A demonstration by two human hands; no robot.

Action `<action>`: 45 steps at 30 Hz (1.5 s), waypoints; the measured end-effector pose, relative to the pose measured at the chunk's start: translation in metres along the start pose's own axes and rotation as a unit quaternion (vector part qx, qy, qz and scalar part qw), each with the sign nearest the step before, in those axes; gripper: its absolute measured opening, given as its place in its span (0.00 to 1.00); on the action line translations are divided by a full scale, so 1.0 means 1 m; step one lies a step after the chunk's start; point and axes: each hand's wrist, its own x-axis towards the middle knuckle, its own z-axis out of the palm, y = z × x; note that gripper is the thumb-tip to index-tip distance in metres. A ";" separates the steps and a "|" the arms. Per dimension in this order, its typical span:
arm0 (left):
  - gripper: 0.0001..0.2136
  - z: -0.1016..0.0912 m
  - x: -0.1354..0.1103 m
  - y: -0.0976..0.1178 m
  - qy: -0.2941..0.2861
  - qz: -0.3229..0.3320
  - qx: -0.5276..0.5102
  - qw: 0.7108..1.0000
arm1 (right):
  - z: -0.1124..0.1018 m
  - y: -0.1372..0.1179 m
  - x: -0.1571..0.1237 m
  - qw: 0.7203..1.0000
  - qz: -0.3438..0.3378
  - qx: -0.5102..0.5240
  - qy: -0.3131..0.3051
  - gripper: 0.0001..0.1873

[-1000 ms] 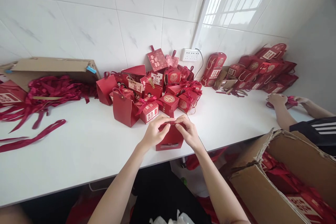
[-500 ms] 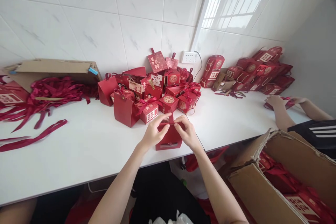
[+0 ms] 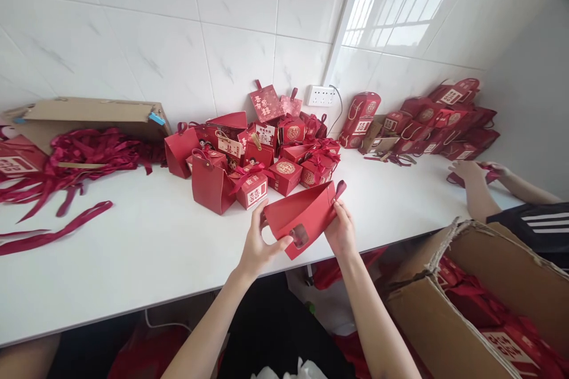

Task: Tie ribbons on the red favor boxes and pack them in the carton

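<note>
A red gift box [image 3: 306,210] with a small window in its side and a ribbon loop at its top is tilted between my hands, its looped end toward the right. My left hand [image 3: 262,243] grips its left, bottom end, with the thumb beside the window. Near the ribbon loop, my right hand [image 3: 341,228] is closed on the right end. Just beyond my hands stand a plain red box [image 3: 211,186] with a loop and a box with a ribbon bow [image 3: 251,188], in front of a cluster of red gift boxes [image 3: 284,174].
At left, a cardboard box [image 3: 93,109] stands behind a heap of dark red ribbons [image 3: 98,151]. An open carton [image 3: 440,320] of red boxes is at lower right. Another person's hands [image 3: 471,174] hold a red item at far right, near stacked boxes [image 3: 438,121].
The red box was upright on the table with both hands pinching its top. Now it is lifted and tipped over to the right, with my left hand moved to its bottom end.
</note>
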 end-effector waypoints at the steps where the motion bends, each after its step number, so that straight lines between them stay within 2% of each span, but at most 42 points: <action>1: 0.35 0.002 0.001 0.007 0.019 -0.002 0.008 1.000 | 0.000 0.000 -0.001 1.000 0.020 0.001 -0.005 0.12; 4: 0.31 0.004 0.004 0.026 0.051 0.001 0.035 0.998 | 0.000 0.001 -0.008 0.992 0.116 -0.005 -0.045 0.15; 7: 0.28 0.003 0.002 0.038 0.007 0.018 0.005 1.000 | -0.001 0.000 -0.016 0.977 0.201 -0.012 -0.072 0.15; 10: 0.24 0.004 -0.003 0.044 -0.028 0.021 -0.014 0.999 | 0.000 0.001 -0.024 0.966 0.242 -0.014 -0.094 0.14; 13: 0.23 0.007 -0.005 0.050 -0.014 0.018 -0.004 1.000 | 0.002 0.004 -0.028 0.963 0.248 -0.013 -0.107 0.13; 16: 0.21 0.007 -0.002 0.051 -0.012 0.013 -0.031 0.999 | 0.004 0.002 -0.030 0.964 0.236 -0.018 -0.120 0.15; 18: 0.20 0.006 0.000 0.048 -0.016 0.009 -0.065 0.998 | 0.003 -0.005 -0.030 0.971 0.214 -0.020 -0.104 0.19; 21: 0.17 0.001 -0.001 0.034 -0.053 -0.018 -0.085 0.995 | -0.002 -0.025 -0.030 0.992 0.126 -0.012 0.004 0.19; 23: 0.16 -0.001 -0.006 0.024 -0.089 -0.054 -0.049 0.993 | -0.006 -0.041 -0.031 0.996 0.060 -0.030 0.066 0.17; 24: 0.17 -0.001 -0.009 0.021 -0.103 -0.070 -0.021 0.992 | -0.007 -0.050 -0.032 0.995 0.031 -0.050 0.077 0.17; 27: 0.25 0.004 -0.018 0.016 -0.138 -0.085 0.045 0.986 | -0.005 -0.072 -0.038 0.988 -0.032 -0.142 0.044 0.17; 30: 0.31 0.013 -0.024 0.020 -0.177 -0.083 0.061 0.979 | 0.002 -0.088 -0.047 0.969 -0.073 -0.235 0.000 0.16; 36: 0.21 0.027 -0.026 0.021 -0.238 -0.096 0.031 0.966 | 0.009 -0.101 -0.058 0.946 -0.111 -0.301 -0.057 0.14; 41: 0.18 0.036 -0.025 0.021 -0.240 -0.081 0.015 0.967 | 0.002 -0.109 -0.061 0.941 -0.123 -0.312 -0.052 0.13; 45: 0.17 0.049 -0.023 0.027 -0.265 -0.087 0.016 0.960 | -0.010 -0.119 -0.065 0.938 -0.130 -0.318 -0.045 0.12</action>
